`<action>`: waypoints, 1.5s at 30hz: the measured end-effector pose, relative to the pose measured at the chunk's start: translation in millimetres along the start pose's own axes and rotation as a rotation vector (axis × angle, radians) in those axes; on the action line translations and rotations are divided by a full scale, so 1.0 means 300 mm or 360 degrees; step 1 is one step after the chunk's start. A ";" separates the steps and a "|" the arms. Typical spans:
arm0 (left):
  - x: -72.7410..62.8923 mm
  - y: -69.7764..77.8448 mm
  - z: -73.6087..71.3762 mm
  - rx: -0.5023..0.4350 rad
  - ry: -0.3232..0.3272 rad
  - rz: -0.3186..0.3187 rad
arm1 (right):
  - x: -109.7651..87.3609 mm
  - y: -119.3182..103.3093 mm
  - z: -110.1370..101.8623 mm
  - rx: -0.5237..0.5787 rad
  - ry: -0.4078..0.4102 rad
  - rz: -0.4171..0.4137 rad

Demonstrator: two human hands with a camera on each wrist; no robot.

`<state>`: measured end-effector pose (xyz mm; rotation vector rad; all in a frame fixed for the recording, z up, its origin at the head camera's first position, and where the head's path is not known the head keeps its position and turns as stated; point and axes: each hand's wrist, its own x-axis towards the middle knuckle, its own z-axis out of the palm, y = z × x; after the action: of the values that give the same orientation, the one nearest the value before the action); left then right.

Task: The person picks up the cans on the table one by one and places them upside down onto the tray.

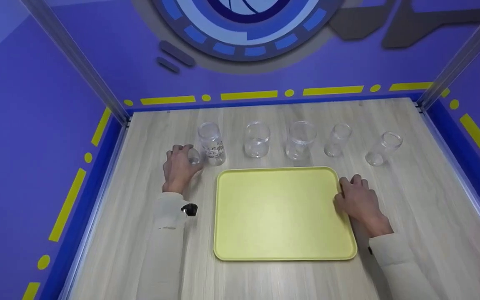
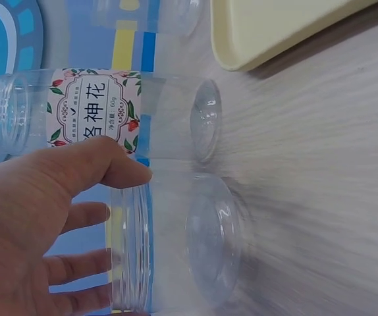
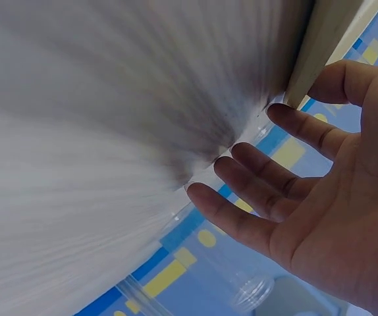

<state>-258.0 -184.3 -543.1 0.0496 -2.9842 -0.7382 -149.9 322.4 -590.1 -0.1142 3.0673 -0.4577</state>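
On the left of the table my left hand [image 1: 178, 167] holds a short, wide clear plastic jar [image 2: 199, 247] by its threaded mouth, thumb on the near side and fingers round the far side. Beside it stands a taller clear jar [image 1: 212, 143] with a floral label [image 2: 97, 108], close to my thumb. My right hand [image 1: 360, 199] is at the right edge of a pale yellow tray [image 1: 286, 214]. In the right wrist view, the thumb and index finger pinch the tray's rim [image 3: 311, 62], while the other fingers spread loosely with their tips near the tabletop.
Behind the tray, several clear jars stand in a row: a wide one [image 1: 257, 139], another wide one [image 1: 301, 141], a slim one [image 1: 337, 140] and a slim one [image 1: 383, 148] farther right. Blue panels [image 1: 27, 137] enclose the wooden table [image 1: 115, 250] at the back and sides.
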 end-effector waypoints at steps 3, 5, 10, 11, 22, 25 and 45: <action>-0.007 0.005 -0.004 -0.0001 0.0010 -0.0015 | 0.000 -0.002 0.001 -0.0007 -0.0010 0.0007; -0.012 0.008 -0.007 -0.0003 0.0021 -0.0024 | 0.000 -0.002 0.003 -0.0007 -0.0011 0.0015; -0.025 0.013 -0.016 -0.0026 0.0064 -0.0025 | 0.001 -0.004 0.004 0.0013 -0.0008 0.0035; -0.029 0.014 -0.018 -0.0035 0.0071 -0.0026 | 0.001 -0.005 0.003 0.0016 -0.0010 0.0036; -0.071 0.021 -0.049 -0.0187 0.0131 -0.0071 | -0.004 -0.004 0.006 0.0027 -0.0039 0.0038; -0.085 0.025 -0.055 -0.0218 0.0130 -0.0090 | -0.006 0.000 0.008 0.0023 -0.0033 0.0035; -0.184 0.075 -0.066 -0.0456 0.0228 -0.0141 | -0.012 0.003 0.021 0.0024 0.0053 0.0005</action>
<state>-201.8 -171.1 -518.3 0.2101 -2.7275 -1.1135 -146.0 321.8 -596.3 -0.1027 3.0955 -0.4875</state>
